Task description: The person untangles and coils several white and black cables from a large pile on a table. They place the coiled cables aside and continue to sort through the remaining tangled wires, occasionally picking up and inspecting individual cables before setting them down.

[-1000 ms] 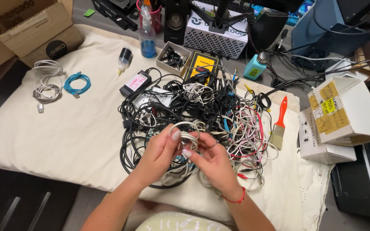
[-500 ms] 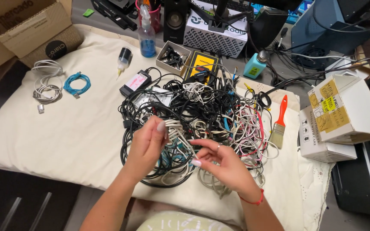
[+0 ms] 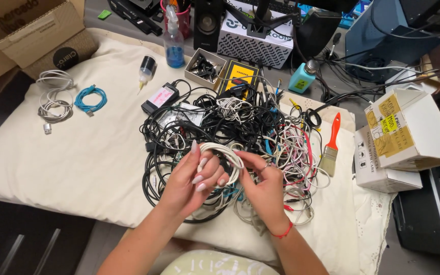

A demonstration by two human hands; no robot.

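My left hand point(image 3: 192, 178) grips a coiled white cable point(image 3: 223, 154), with its loops wrapped around my fingers. My right hand point(image 3: 262, 188) pinches the free end of the same cable just to the right of the coil. Both hands hover over the near edge of a big tangled pile of black, white and red cables point(image 3: 230, 132) lying on a cream cloth point(image 3: 77, 153).
A coiled grey cable point(image 3: 53, 102) and a coiled blue cable point(image 3: 90, 99) lie apart at the left. A paintbrush with an orange handle point(image 3: 331, 142) lies right of the pile. White boxes point(image 3: 403, 132) stand at the right, a cardboard box point(image 3: 21, 30) at the back left, and a spray bottle point(image 3: 173, 43) behind.
My left hand has come back from the pile with the white cable wound around its fingers. My right hand has moved up to meet it.
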